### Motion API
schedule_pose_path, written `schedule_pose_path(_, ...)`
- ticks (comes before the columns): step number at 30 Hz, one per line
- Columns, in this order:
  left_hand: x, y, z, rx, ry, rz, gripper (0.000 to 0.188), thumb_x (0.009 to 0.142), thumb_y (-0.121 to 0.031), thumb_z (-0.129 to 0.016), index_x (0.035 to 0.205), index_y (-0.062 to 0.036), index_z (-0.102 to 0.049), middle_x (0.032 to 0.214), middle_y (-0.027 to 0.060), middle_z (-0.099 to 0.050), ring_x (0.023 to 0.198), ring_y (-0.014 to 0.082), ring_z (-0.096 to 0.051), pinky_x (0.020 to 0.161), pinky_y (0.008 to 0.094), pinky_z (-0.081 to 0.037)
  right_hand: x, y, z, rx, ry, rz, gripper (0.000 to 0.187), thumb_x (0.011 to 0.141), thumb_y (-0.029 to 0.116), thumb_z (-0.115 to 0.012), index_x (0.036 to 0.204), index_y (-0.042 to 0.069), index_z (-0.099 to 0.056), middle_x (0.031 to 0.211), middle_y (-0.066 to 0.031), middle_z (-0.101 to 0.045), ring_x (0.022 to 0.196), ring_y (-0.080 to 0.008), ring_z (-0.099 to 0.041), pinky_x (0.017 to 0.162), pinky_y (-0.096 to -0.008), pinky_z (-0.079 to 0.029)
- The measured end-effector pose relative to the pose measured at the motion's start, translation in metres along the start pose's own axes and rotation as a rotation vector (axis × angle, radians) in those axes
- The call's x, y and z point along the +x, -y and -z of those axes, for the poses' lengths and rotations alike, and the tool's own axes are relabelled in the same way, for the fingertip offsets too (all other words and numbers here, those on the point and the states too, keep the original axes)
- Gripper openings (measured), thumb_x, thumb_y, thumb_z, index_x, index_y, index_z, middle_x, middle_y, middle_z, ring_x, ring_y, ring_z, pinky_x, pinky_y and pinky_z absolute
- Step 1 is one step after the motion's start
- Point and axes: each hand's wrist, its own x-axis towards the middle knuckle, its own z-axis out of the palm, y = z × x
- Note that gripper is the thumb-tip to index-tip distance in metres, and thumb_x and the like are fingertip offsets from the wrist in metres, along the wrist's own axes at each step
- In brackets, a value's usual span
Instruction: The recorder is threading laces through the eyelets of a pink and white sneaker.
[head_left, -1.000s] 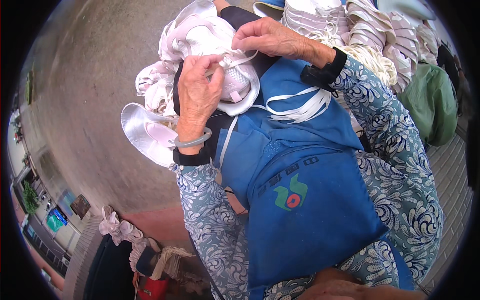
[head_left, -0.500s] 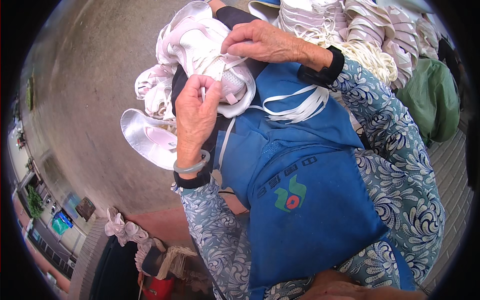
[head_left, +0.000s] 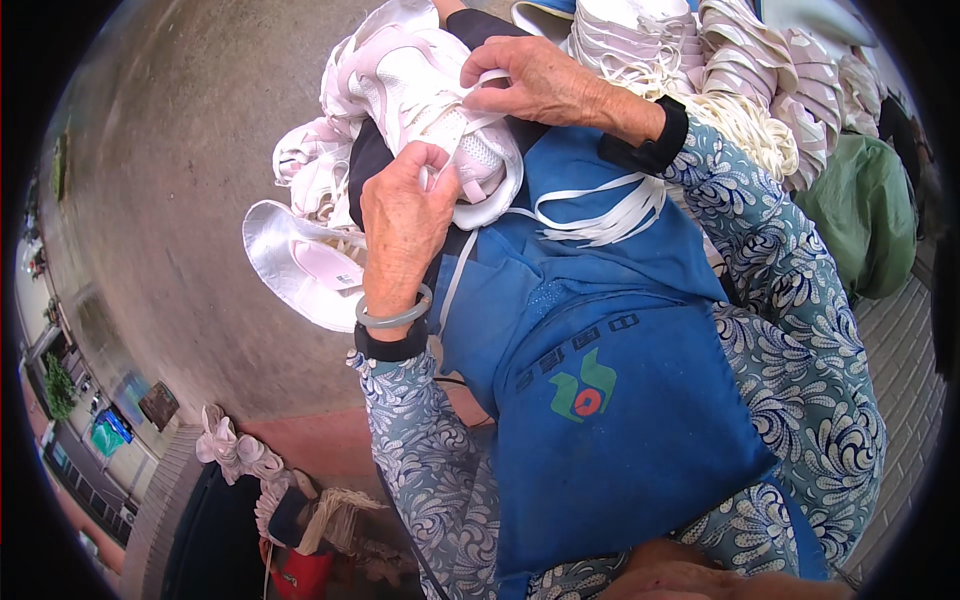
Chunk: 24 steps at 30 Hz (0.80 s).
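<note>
A white and pale pink shoe upper lies across my lap, its mesh toe toward me and white lace crossing its middle. My left hand is closed in a pinch on the shoelace beside the toe. On the far right side of the upper, my right hand pinches the lace too, a small loop of it showing at the fingertips. A bundle of loose white laces rests on my blue apron, right of the upper.
More pale shoe uppers sit left of my lap. Stacked uppers and a heap of cream laces stand at the far right, with a green bag beside them. Further uppers and a red bag are at the lower left.
The upper and both hands sit slightly further right in view. My right fingers have shifted along the upper's edge, and a lace loop now shows at them. Both hands keep their pinch.
</note>
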Motion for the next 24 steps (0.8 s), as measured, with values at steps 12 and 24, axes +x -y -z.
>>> schedule_pose_path(12,-0.008,0.006,-0.014,-0.025,-0.088,-0.090,0.015,0.081,-0.018,-0.063,0.086,-0.0041,-0.063,0.056,0.0062,-0.056,0.051,0.0130,-0.052,0.050,0.0292,-0.043,-0.002,0.007,-0.019,-0.128,-0.070,0.215,0.015,0.077,0.016,-0.060,0.085,0.003,-0.059,0.082,-0.0130,-0.058,0.075,-0.0313,-0.062,0.064,-0.0407,-0.050)
schedule_pose_path(24,-0.009,0.008,-0.008,0.097,-0.280,-0.343,0.005,0.080,-0.006,-0.060,0.083,-0.0031,-0.057,0.064,0.0124,-0.059,0.054,0.0251,-0.059,0.050,0.0330,-0.045,-0.006,-0.002,-0.018,-0.146,-0.029,0.250,0.014,0.080,0.014,-0.061,0.091,0.005,-0.059,0.085,-0.0115,-0.056,0.075,-0.0289,-0.061,0.064,-0.0353,-0.050)
